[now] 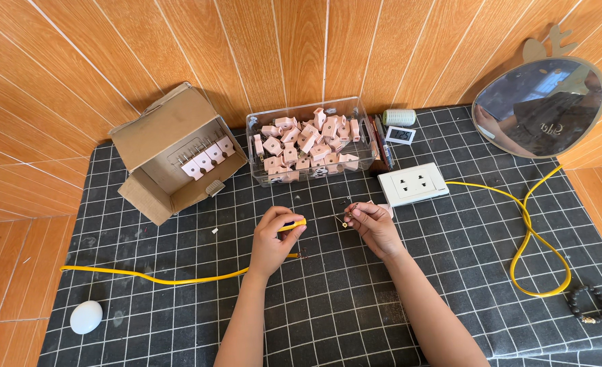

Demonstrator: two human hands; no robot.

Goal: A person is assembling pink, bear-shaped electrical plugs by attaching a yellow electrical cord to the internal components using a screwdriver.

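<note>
A dark grid-patterned cloth (328, 306) is spread over the table, backed by orange wood panelling. A yellow cable (178, 277) is pinched at its end in the closed left hand (271, 238), its length trailing away leftward. A small metal part (346, 219) is gripped in the right hand (375, 226), just beside the left. Beyond them are seen a clear plastic tub of pink plug parts (311, 141), an open cardboard box (175, 153) and a white socket block (413, 184); a white egg-shaped object (86, 317) lies well apart.

The small metal part (346, 219) pinched in the right hand (374, 228) is too tiny to identify; the mirror (539, 109) at two o'clock is cropped.
</note>
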